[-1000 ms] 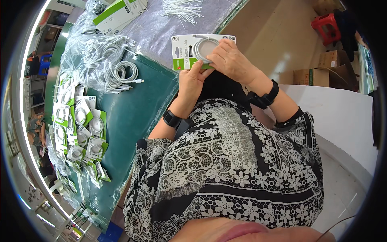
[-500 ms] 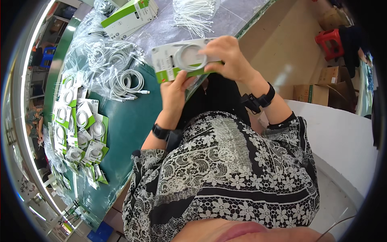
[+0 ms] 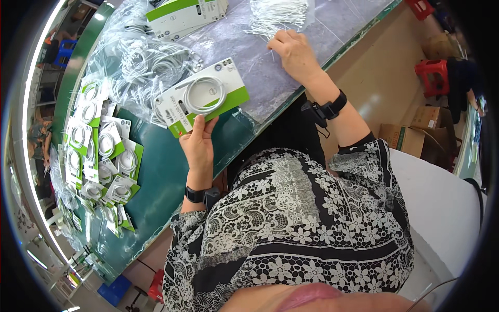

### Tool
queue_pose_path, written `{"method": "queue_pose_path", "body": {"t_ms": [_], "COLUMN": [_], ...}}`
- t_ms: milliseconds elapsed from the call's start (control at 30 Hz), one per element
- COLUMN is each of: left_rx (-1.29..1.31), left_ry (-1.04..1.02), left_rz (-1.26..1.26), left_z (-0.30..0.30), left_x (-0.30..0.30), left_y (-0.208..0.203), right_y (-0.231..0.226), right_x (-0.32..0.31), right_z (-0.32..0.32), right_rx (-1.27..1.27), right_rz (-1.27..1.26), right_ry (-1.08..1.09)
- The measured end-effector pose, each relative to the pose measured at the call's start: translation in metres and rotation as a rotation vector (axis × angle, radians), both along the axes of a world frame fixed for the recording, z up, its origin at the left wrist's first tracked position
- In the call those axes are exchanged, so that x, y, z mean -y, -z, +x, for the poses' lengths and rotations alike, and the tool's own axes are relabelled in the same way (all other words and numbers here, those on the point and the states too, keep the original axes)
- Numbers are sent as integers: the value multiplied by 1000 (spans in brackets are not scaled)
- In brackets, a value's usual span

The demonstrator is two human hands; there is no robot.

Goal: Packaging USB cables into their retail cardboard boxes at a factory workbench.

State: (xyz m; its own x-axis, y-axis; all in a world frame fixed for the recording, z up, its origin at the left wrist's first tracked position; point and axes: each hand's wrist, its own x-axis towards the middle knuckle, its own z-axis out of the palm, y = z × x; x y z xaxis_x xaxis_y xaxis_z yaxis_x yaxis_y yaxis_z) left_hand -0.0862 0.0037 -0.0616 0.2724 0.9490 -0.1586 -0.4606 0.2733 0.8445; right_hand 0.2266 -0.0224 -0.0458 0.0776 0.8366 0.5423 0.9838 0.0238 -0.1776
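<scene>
In my left hand (image 3: 198, 143), a white and green cardboard card (image 3: 233, 78) is gripped by its lower edge, thumb on top. A coiled white charging cable (image 3: 222, 96) lies against the front of that card. Up and to the right, my right hand (image 3: 297, 54) is at the near edge of a bundle of thin white ties (image 3: 278, 15). Its thumb and fingertips are pinched together, and a thin white strand shows just below them.
Bagged loose white cables (image 3: 135, 67) lie beyond the card. Many carded cables (image 3: 106, 145) are heaped on the left of the green tabletop (image 3: 156, 166). Blank-fronted cards (image 3: 189, 21) are stacked at the back. A red stool (image 3: 432, 75) and cardboard boxes (image 3: 421, 132) stand at right.
My right hand has left the cable and card and moved up to the white ties. My left hand has carried the card left and down, tilting it.
</scene>
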Motion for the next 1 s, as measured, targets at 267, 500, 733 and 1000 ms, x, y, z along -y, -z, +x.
{"method": "queue_pose_path", "body": {"t_ms": [267, 500, 733, 1000], "left_rx": [126, 195, 188, 221], "left_ry": [107, 141, 159, 147], "left_rz": [-126, -157, -136, -215], "left_z": [19, 39, 41, 44], "left_x": [-10, -17, -25, -30], "left_y": [4, 0, 2, 11], "right_y": [10, 11, 9, 13], "right_x": [15, 72, 66, 78], "right_z": [-13, -56, -42, -46], "right_rx": [345, -13, -43, 213], "right_rz": [-14, -89, -95, -178], "right_ry": [-233, -174, -239, -349]}}
